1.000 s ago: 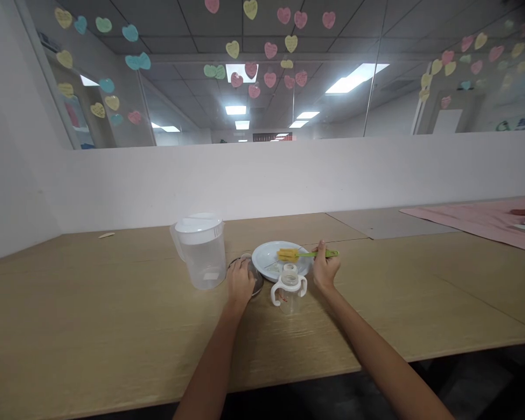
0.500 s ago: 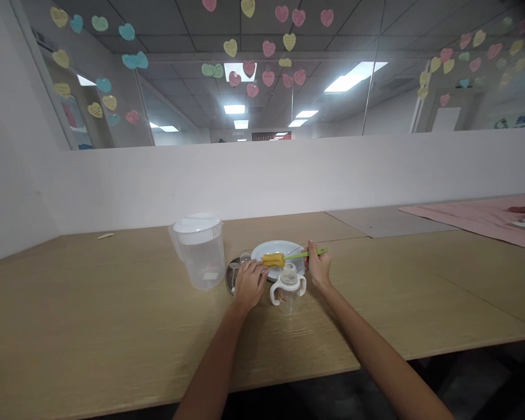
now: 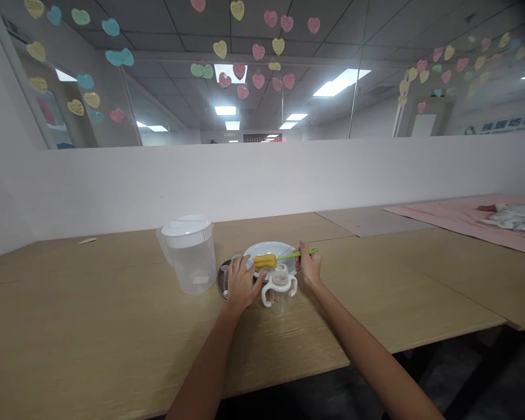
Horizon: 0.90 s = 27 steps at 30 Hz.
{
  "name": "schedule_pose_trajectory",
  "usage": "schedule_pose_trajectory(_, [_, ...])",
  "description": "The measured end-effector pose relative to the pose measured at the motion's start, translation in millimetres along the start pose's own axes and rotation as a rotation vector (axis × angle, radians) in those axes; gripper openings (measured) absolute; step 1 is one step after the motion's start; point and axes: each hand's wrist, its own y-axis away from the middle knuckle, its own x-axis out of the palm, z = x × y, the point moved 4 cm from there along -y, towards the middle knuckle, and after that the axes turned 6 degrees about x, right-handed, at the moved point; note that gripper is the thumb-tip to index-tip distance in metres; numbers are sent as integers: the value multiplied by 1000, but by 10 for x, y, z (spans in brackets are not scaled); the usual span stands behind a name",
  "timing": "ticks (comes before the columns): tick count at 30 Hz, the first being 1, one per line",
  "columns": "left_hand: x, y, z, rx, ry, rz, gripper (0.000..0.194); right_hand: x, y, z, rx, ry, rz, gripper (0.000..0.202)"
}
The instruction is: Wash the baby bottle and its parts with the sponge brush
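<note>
My right hand is closed on the green handle of a brush at the right side of a white plate. The brush's yellow sponge head lies over the plate. At the plate's left edge is my left hand, fingers apart, its fingertips close to the sponge; whether they touch it is unclear. Just in front of the plate stands a clear bottle with two white handles. Partly behind my left hand, a dark round tray carries small clear parts.
A clear pitcher with a white lid stands left of the tray. The wooden table runs up to a white wall. Pink cloth with a patterned item lies at the far right. A thin flat piece lies far left.
The camera view has turned slightly right, so everything appears shifted left. My left hand's fingers look more raised and spread; my right hand still holds the brush over the plate.
</note>
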Motion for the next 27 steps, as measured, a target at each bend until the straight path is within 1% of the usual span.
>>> schedule_pose_trajectory(7, [55,-58,38,-48,-32,8,35,5,12,20,-12,6,-22,52])
schedule_pose_trajectory(11, [51,-70,35,-35,-57,1,38,-38,26,68,-55,15,-107,52])
schedule_pose_trajectory(14, [32,-57,24,-36,-33,-9,37,-84,39,119,-100,27,-174,52])
schedule_pose_trajectory(16, [25,-46,18,-42,-14,-9,34,-85,51,138,-122,48,-171,51])
schedule_pose_trajectory(21, [34,-26,17,-35,3,-13,30,-16,99,110,-128,78,-91,50])
schedule_pose_trajectory(23, [46,-21,20,-25,7,-6,30,-12,106,94,-113,57,-103,50])
schedule_pose_trajectory(27, [34,-21,-3,-3,29,2,28,-54,68,72,-59,-9,-166,52])
